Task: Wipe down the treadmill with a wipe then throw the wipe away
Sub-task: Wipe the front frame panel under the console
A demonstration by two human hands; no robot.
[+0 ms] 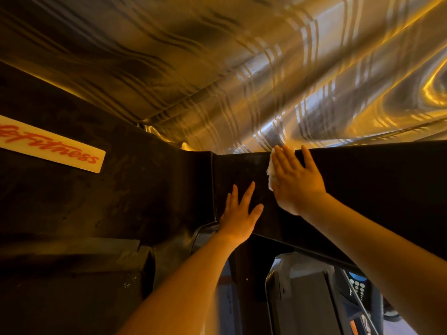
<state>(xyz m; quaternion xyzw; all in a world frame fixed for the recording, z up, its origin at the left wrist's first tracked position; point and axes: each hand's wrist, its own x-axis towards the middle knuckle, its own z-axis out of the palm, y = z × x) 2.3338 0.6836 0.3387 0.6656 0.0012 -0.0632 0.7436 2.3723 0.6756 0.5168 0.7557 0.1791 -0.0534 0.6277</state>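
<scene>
The white wipe [271, 175] lies crumpled against the dark upright panel [242, 175] of the treadmill, close under the panel's top edge, and only a narrow strip of it shows along the thumb side of the right hand [296, 182]. That visible strip runs roughly up and down the panel. The right hand presses it flat with straight, spread fingers whose tips reach the panel's upper rim; the palm faces the panel and the forearm rises from the lower right. The left hand [238, 217] rests lower and to the left on the same panel, fingers straight and slightly fanned, holding nothing, its forearm coming up from the bottom centre. Just left of this hand the panel meets a second dark surface at a vertical seam. Farther left sits a pale label [52, 146] with red lettering. Below the right forearm, a keypad [358, 286] shows dimly.
</scene>
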